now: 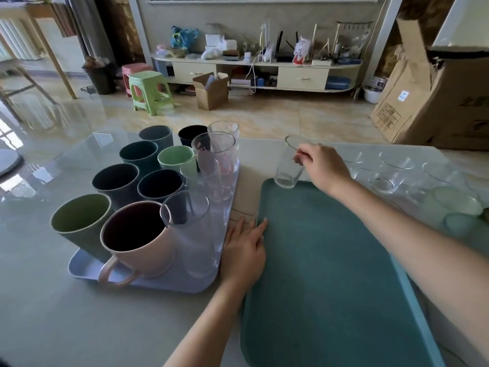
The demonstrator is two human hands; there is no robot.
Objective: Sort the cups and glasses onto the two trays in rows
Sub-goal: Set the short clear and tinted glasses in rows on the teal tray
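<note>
A lavender tray (84, 268) on the left carries several coloured cups, among them a pink mug (140, 245) and a green cup (79, 223), plus several tall clear glasses (222, 154) along its right side. To its right lies a teal tray (330, 274) with nothing on it except where a clear glass (289, 165) meets its far left corner. My right hand (322, 165) grips that glass near its rim, tilted. My left hand (246, 245) rests flat on the table, fingers straight and touching the teal tray's left edge.
Several more clear glasses (389, 176) stand on the table to the right of the teal tray. A large cardboard box (434, 96) stands beyond the table at right. Stools and a low cluttered shelf are across the floor.
</note>
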